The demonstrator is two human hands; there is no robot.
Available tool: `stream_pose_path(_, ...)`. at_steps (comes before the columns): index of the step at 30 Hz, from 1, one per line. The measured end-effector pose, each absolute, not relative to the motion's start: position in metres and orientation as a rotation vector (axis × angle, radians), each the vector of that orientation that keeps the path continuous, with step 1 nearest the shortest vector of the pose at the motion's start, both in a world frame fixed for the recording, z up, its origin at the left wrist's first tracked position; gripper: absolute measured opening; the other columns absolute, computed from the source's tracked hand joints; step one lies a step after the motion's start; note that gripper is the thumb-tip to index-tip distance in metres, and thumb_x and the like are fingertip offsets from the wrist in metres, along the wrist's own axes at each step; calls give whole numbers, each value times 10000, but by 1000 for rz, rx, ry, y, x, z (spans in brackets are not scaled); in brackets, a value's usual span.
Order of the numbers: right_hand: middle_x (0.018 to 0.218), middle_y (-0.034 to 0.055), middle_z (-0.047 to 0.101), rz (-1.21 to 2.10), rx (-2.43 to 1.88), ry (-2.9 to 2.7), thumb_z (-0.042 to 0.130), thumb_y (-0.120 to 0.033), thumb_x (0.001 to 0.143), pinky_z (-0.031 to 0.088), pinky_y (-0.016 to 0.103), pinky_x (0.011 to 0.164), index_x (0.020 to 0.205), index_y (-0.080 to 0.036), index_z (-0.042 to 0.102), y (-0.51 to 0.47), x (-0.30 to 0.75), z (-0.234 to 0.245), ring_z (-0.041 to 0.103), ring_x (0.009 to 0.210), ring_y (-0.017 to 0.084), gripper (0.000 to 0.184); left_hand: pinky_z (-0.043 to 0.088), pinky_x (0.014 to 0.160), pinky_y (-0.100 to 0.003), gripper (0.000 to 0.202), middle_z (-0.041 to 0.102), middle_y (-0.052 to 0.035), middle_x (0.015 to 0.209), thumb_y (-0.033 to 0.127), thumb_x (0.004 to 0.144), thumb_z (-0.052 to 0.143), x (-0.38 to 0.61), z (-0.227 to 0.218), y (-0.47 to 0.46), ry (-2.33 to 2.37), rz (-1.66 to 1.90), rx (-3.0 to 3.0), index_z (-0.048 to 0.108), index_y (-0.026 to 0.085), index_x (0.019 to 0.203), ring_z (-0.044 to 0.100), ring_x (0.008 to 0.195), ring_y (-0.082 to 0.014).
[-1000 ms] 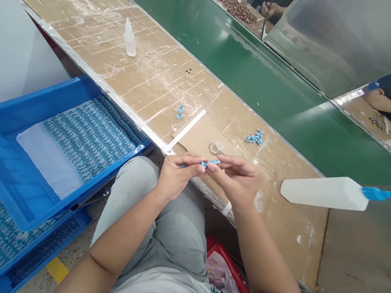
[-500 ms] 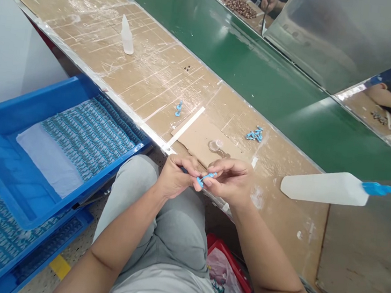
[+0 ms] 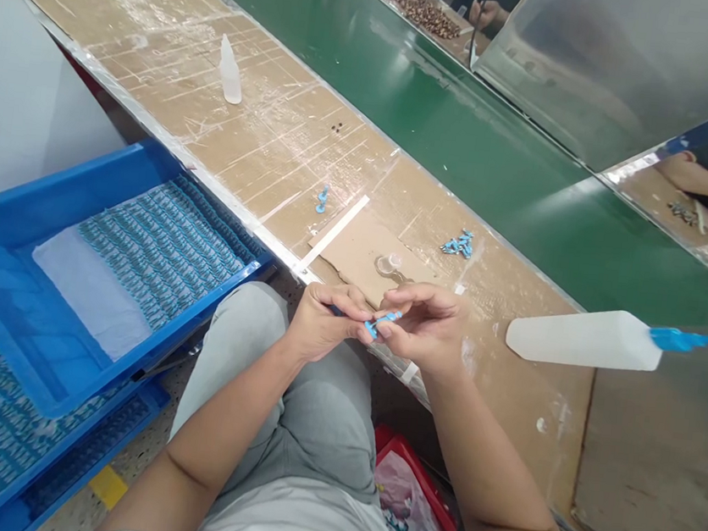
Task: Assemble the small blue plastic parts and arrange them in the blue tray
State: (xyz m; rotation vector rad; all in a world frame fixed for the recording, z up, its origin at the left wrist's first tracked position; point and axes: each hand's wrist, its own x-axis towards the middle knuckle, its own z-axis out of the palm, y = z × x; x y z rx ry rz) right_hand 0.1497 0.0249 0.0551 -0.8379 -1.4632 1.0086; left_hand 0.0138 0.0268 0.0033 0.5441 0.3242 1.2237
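Blue plastic, the small pin-shaped part (image 3: 384, 320) sits pinched between the fingertips of the left hand (image 3: 322, 323) and right hand (image 3: 425, 325), above the cardboard-covered bench edge (image 3: 355, 253). It looks light, stiff and easily dropped; gripping its ends seems safest.

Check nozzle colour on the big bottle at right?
Blue nozzle on a white bottle, head view.

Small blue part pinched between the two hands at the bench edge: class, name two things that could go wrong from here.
1. The small blue part is held only by fingertips of the left hand and right hand, over the lap; a slip could drop it toward the red bin.
2. The white squeeze bottle lies beside the right hand; an elbow might knock it.
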Motion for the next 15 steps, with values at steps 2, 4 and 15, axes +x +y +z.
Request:
stream_pose_path(2, 621, 2, 700, 1013, -848, -1475, 805, -125, 614, 531, 205, 486, 896, -241, 731, 24, 151, 56, 665, 522, 135, 313, 568, 548, -215, 213, 655, 3, 645, 161, 480, 900, 13, 3, 27, 314, 1197, 559, 754, 228, 621, 642, 559, -93)
stream_pose_path(4, 622, 6, 702, 1006, -861, -1508, 805, -112, 606, 524, 202, 478, 892, -236, 734, 24, 153, 57, 660, 518, 133, 320, 570, 545, -218, 199, 664, -3, 666, 153, 511, 887, 13, 2, 27, 296, 1186, 584, 761, 230, 644, 645, 561, -95)
stream_pose_path(15, 577, 17, 666, 1065, -843, -1598, 846, -154, 559, 460, 211, 456, 728, -211, 733, 29, 158, 63, 573, 473, 106, 211, 581, 600, -250, 204, 659, -1, 648, 160, 486, 897, 19, 1, 21, 322, 1254, 553, 743, 232, 599, 648, 596, -104)
